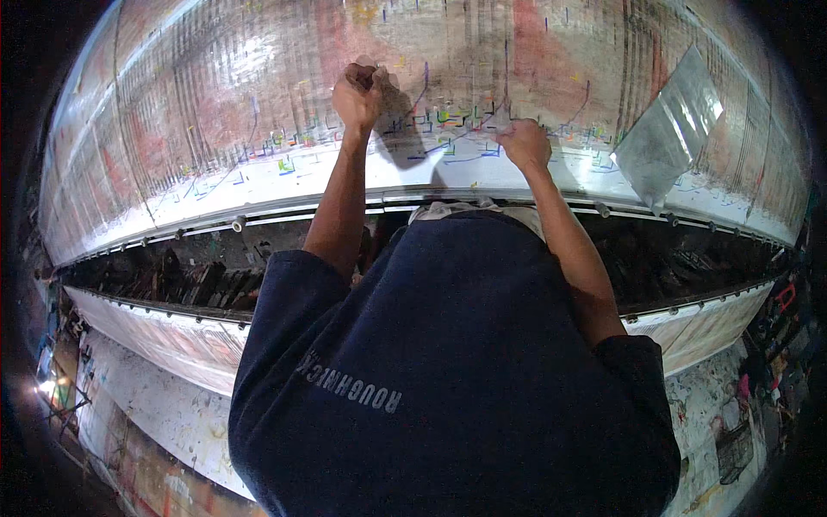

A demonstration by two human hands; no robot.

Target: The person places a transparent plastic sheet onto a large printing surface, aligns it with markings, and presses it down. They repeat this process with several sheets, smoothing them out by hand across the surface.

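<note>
My left hand is raised over the long, paint-stained board, fingers bent together; what they hold, if anything, I cannot make out. My right hand is lower and to the right, near the board's white front band, with fingers curled at the surface and their contents unclear. Small coloured marks and blue strokes run along the board around both hands. A translucent grey plastic sheet lies slanted on the board to the right of my right hand.
A metal rail with round fittings edges the board nearest me. Behind it is a dark gap holding clutter. Similar long surfaces run on both sides of my body, with mixed clutter at the far edges.
</note>
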